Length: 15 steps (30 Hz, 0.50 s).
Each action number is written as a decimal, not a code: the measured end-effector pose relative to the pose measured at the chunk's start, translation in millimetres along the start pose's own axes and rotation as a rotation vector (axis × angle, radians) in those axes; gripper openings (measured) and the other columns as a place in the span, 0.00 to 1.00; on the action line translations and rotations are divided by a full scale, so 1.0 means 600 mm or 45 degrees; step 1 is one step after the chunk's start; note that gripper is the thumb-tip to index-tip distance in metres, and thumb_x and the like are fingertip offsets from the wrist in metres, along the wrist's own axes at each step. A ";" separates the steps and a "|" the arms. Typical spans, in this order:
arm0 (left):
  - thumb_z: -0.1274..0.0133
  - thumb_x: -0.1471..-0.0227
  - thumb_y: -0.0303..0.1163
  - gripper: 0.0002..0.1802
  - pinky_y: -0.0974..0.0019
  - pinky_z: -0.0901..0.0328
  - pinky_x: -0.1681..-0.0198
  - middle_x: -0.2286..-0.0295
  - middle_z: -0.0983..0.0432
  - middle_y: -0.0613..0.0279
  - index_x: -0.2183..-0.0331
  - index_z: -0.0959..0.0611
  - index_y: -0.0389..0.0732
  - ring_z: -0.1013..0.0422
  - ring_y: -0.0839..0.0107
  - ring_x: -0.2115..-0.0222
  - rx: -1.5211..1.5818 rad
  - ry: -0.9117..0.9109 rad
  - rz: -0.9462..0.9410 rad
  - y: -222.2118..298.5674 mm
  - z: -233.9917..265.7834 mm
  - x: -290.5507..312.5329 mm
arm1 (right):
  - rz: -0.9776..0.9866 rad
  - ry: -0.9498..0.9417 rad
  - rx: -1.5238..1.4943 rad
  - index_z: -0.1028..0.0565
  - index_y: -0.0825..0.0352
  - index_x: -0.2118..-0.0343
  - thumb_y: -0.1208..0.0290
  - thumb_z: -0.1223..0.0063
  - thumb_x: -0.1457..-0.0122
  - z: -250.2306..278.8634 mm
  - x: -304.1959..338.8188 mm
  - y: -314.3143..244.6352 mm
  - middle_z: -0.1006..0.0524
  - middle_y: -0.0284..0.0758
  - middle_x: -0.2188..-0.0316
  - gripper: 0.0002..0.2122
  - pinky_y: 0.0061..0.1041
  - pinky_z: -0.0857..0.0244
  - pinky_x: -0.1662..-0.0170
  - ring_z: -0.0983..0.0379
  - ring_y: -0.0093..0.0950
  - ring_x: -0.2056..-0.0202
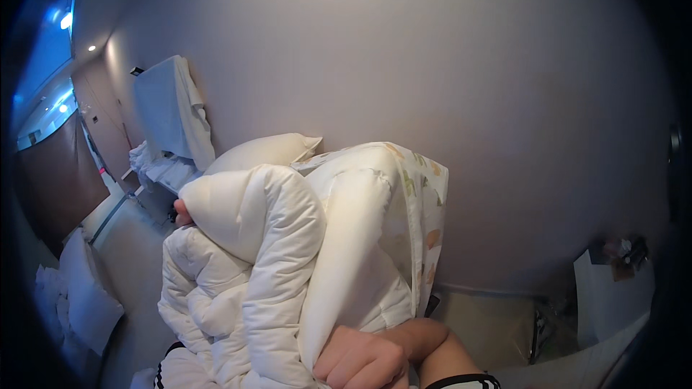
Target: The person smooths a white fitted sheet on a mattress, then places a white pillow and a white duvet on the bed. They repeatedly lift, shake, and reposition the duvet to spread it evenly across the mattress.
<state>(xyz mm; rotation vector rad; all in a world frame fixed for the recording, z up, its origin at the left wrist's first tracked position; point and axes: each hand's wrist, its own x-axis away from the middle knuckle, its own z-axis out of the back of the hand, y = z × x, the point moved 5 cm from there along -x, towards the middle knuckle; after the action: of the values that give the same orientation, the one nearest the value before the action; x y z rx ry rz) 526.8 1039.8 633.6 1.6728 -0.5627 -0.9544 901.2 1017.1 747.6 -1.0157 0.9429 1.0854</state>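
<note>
A thick white duvet (285, 245) is bunched and folded over in front of me, its near end coming down against my body. My left hand (181, 213) is mostly hidden behind the duvet; only its fingertips show, curled round the far left edge of the fold. Low in the middle, my right hand (364, 360) is closed, knuckles up, at the lower end of a smooth white fold of the bedding. Just right of the duvet stands a white fabric piece with a leaf print (432, 238), boxy in outline, partly covered by the white folds.
Behind the duvet lies a white pillow (263, 150) against the plain wall. White cloths (173, 108) hang at the back left, with more crumpled linen below. Another pillow (92, 302) is at the far left. A white box (613, 299) with small items on top stands at right.
</note>
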 end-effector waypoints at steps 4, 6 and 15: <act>0.66 0.47 0.56 0.34 0.65 0.45 0.49 0.52 0.36 0.58 0.48 0.37 0.41 0.38 0.64 0.52 -0.005 0.269 0.156 -0.039 0.119 0.165 | 0.053 -0.091 -0.065 0.41 0.67 0.92 0.74 0.64 0.47 -0.015 -0.019 -0.004 0.43 0.33 0.90 0.16 0.27 0.53 0.88 0.44 0.30 0.90; 0.66 0.47 0.56 0.34 0.65 0.45 0.49 0.52 0.36 0.58 0.48 0.37 0.41 0.38 0.64 0.52 0.045 0.374 0.239 -0.084 0.155 0.225 | 0.077 -0.138 -0.105 0.41 0.67 0.92 0.74 0.65 0.47 -0.034 -0.034 0.003 0.42 0.33 0.90 0.16 0.27 0.52 0.88 0.43 0.30 0.90; 0.66 0.47 0.56 0.33 0.65 0.44 0.49 0.52 0.36 0.58 0.48 0.36 0.41 0.38 0.65 0.53 0.284 0.648 0.257 -0.126 0.206 0.388 | 0.136 -0.477 -0.178 0.35 0.68 0.88 0.77 0.68 0.47 -0.137 -0.088 0.025 0.39 0.32 0.89 0.14 0.23 0.48 0.87 0.41 0.25 0.88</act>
<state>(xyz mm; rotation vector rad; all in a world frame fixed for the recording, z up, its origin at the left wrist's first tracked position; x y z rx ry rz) 550.0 815.9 477.5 1.9252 -0.4893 -0.3046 867.3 928.0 773.4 -0.8409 0.6284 1.3897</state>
